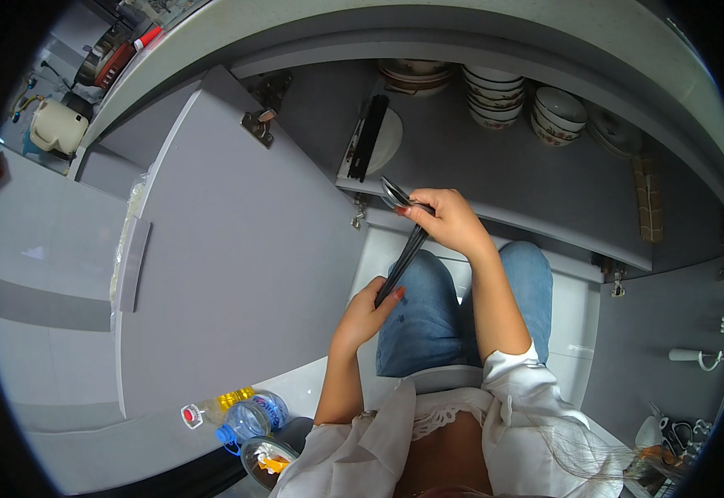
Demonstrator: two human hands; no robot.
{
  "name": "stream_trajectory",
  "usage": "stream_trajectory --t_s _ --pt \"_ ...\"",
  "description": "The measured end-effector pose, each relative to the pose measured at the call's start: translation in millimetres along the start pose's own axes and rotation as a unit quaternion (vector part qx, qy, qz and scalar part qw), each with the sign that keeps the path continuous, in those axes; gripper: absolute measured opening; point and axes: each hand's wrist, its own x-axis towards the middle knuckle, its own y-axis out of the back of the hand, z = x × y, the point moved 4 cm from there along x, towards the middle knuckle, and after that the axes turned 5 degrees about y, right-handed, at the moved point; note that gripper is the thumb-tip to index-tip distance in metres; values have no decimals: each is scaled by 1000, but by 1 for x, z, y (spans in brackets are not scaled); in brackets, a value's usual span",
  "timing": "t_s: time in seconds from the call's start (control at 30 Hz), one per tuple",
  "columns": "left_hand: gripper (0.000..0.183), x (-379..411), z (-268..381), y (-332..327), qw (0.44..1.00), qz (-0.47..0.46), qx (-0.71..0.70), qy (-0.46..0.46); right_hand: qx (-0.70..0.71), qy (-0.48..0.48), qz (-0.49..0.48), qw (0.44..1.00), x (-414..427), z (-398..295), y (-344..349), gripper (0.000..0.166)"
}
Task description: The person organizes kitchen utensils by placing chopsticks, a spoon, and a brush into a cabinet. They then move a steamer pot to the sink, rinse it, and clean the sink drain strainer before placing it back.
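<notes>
A bundle of slim black utensils [409,254], which look like chopsticks or long handles, slants over my knees. My left hand [360,316] grips its lower end. Around the upper end, my right hand [454,219] is closed, with metal spoon heads [395,192] sticking out past its thumb. Whether the spoons and black shafts are joined is hidden by my fingers. Just beyond the spoons is the front edge of a grey cabinet shelf [492,180]. Near its left end, a black strip-like bundle [369,138] lies beside a white plate [389,143].
Stacked bowls [495,96], more bowls [560,115] and stacked plates [415,78] stand deeper on the shelf. An open cabinet door [237,249] flanks my left; another door [660,330] with hooks is at right. Bottles [255,414] and a bin [256,457] stand lower left.
</notes>
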Motion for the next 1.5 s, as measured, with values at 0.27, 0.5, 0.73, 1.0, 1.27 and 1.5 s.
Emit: stream_trajectory --t_s 0.27,0.5,0.73,1.0,1.27,1.5 --pt "25 15 -14 -1 998 10 -66 -20 -59 -40 -4 997 2 26 2 28" --pt "27 39 -9 14 998 63 0 4 -5 -66 21 998 13 49 -8 40" --pt "26 64 2 32 998 61 18 -17 3 -127 35 991 37 72 -13 36" --pt "27 123 11 61 975 207 74 5 -55 -108 199 972 86 109 -19 26" --pt "34 212 53 97 919 318 232 12 213 -220 216 927 120 101 -49 25" --pt "62 286 51 102 849 366 374 -71 330 -161 230 901 162 171 -78 37"
